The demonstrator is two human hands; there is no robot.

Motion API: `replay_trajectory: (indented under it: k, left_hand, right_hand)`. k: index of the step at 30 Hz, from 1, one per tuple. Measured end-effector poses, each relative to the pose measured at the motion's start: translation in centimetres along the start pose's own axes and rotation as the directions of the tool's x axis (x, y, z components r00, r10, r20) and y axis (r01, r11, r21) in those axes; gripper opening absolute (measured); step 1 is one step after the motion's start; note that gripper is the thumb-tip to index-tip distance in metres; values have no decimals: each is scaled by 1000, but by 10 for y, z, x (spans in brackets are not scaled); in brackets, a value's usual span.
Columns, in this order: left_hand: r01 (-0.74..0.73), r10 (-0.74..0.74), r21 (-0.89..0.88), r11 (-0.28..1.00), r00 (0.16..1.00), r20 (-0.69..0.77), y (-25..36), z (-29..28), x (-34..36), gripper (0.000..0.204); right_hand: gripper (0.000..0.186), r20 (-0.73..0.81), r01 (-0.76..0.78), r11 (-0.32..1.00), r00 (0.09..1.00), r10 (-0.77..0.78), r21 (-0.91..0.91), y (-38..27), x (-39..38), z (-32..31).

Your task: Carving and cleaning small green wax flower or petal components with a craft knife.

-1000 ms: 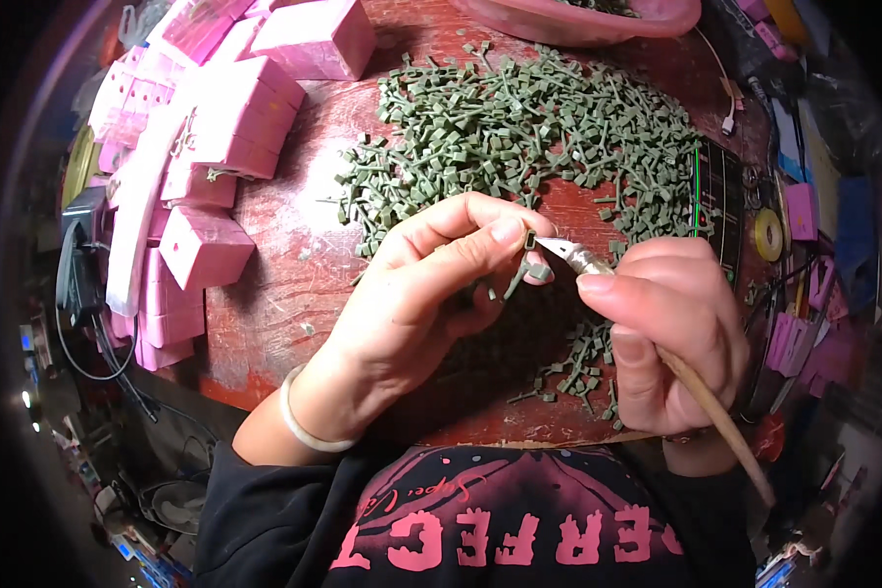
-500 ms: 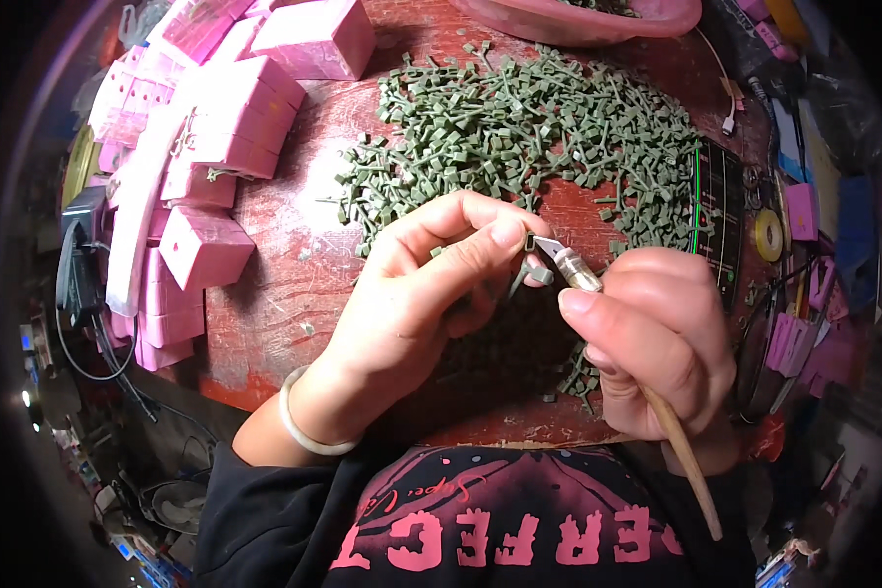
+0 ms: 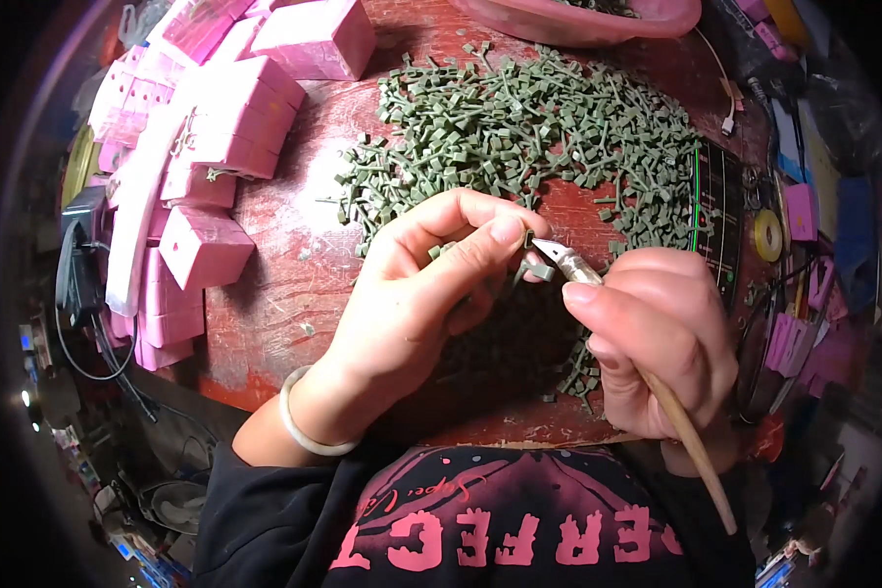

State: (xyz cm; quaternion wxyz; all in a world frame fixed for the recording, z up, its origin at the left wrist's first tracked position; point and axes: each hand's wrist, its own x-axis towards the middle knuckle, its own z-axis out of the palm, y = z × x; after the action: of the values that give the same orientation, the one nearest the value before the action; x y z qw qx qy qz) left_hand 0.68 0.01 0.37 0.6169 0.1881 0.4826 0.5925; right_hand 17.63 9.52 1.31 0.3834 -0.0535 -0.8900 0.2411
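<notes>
You are pinching one small green piece [image 3: 527, 257] in your left hand [image 3: 416, 294], at the table's centre, while your right hand [image 3: 661, 338] is gripping a wooden-handled knife [image 3: 647, 377], blade tip touching that piece. Judged by the large green pile [image 3: 519, 127] at 12 o'clock, most work remains. Pink blocks [image 3: 216, 147] are crowding 10 o'clock; a pink bowl [image 3: 598, 20] is sitting at 1 o'clock; nothing is obstructing your hands

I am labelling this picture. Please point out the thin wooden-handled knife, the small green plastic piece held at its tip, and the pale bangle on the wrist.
Thin wooden-handled knife [image 3: 691, 441], head view, on the wooden handle.
Small green plastic piece [image 3: 531, 267], head view, on its lower end.
Pale bangle [image 3: 299, 431], head view, on its outer curve.
</notes>
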Motion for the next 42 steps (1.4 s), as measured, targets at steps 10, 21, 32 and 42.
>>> replay_trajectory:
  k: [10, 21, 32, 42]
  left_hand:
    - [1, 1, -57, 998, 1000, 29, -5, -6, 2, 15]
    - [65, -53, -135, 989, 994, 92, -2, -4, 2, 16]
    - [105, -90, -166, 981, 992, 92, -2, -8, 1, 17]
    - [125, -113, -102, 987, 987, 118, 0, -6, 0, 16]
  right_hand:
    - [37, -35, 103, 995, 994, -103, -7, 6, 1, 6]
    - [18, 19, 12, 999, 1000, -13, 48, 1, 3, -4]
    - [18, 33, -42, 994, 999, 39, 105, 3, 4, -4]
    - [23, -6, -117, 977, 993, 120, 180, 5, 3, -6]
